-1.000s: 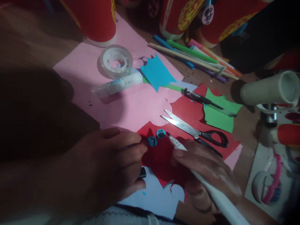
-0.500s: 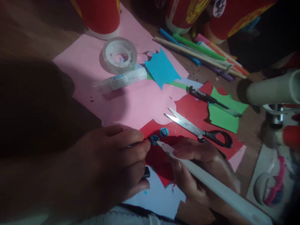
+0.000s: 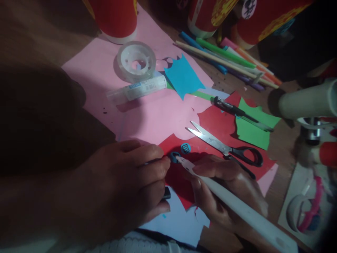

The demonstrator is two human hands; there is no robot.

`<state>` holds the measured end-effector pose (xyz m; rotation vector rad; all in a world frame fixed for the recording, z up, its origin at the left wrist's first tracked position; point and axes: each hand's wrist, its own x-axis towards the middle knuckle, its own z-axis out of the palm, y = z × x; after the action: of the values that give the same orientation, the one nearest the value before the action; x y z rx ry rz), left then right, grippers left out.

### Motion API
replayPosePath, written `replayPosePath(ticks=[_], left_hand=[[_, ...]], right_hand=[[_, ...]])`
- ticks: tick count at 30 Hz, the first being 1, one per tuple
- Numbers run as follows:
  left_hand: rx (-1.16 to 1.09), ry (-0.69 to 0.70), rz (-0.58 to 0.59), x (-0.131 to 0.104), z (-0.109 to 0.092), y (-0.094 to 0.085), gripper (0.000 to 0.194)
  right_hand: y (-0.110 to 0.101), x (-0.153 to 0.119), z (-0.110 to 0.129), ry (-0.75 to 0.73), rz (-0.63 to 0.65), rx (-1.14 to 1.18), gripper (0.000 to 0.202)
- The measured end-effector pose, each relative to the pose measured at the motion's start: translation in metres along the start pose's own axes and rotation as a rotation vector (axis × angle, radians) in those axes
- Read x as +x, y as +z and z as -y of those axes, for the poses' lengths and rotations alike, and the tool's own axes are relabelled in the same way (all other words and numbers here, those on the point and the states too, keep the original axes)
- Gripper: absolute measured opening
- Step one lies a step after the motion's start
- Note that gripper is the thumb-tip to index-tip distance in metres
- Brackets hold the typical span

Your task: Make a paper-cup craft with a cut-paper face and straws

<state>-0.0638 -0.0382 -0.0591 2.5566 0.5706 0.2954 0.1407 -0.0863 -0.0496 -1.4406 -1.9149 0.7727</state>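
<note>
My right hand (image 3: 234,179) grips a white marker (image 3: 244,209) at a blue disc (image 3: 173,158) near the red paper's (image 3: 177,181) left edge. My left hand (image 3: 129,181) clasps a black piece (image 3: 167,193).

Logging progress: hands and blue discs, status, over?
Right hand grips long white marker, tip at one round blue paper disc. Left hand holds small black object. Black-handled metal scissors close, clear of tip.

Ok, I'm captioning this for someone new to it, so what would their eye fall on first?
Probably the long white marker in the right hand, its tip at a small blue disc on the red paper. Next, the scissors, blades slightly apart, just beyond that hand, then the bright blue scrap over the pink paper.
</note>
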Motion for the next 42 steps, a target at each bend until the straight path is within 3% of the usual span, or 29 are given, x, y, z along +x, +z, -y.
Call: replayPosePath(ticks=[8, 16, 42], left_hand=[[0.005, -0.013, 0.002, -0.001, 0.000, 0.002, 0.016], [-0.020, -0.005, -0.007, -0.002, -0.002, 0.000, 0.019], [0.044, 0.044, 0.023, 0.001, 0.002, -0.006, 0.025]], right_hand=[[-0.002, 0.005, 0.000, -0.007, 0.108, -0.097, 0.009], [0.001, 0.002, 0.000, -0.042, 0.027, -0.076, 0.011], [0.005, -0.005, -0.001, -0.053, -0.016, 0.020, 0.017]])
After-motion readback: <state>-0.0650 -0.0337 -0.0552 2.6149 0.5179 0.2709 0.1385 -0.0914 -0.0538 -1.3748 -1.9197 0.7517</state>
